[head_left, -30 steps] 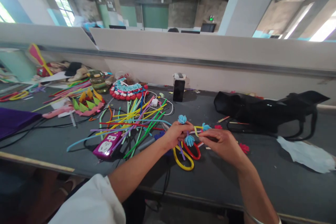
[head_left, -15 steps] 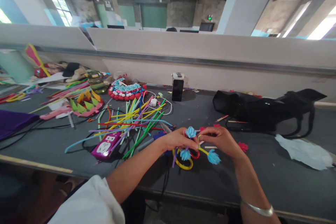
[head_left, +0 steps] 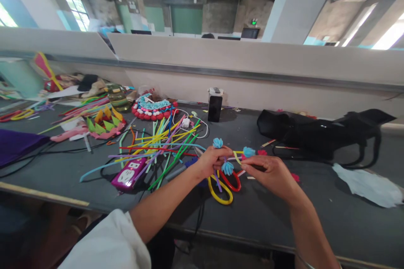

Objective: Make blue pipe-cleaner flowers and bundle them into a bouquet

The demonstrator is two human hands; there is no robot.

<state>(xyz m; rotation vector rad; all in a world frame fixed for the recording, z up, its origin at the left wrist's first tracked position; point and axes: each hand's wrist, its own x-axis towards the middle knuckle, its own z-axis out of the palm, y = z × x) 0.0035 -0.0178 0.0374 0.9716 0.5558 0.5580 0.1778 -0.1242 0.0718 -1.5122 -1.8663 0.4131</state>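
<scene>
Fingers (head_left: 252, 160) of right hand (head_left: 274, 176) pinched together on lower end of pale yellow strip (head_left: 236, 157); strip slants up-left, between hands; left hand (head_left: 210, 163) curled around stems (head_left: 219, 181), blue flowers (head_left: 227, 168) fanning out.

No text can be read with certainty. The purple case (head_left: 128, 175) lying on the table (head_left: 268, 218) bears a white printed figure and, above it, pale squares with dark marks, one perhaps a "B", too small to make out surely. In the background, a small sign (head_left: 254, 22) glows green, its markings too blurred to read.
</scene>
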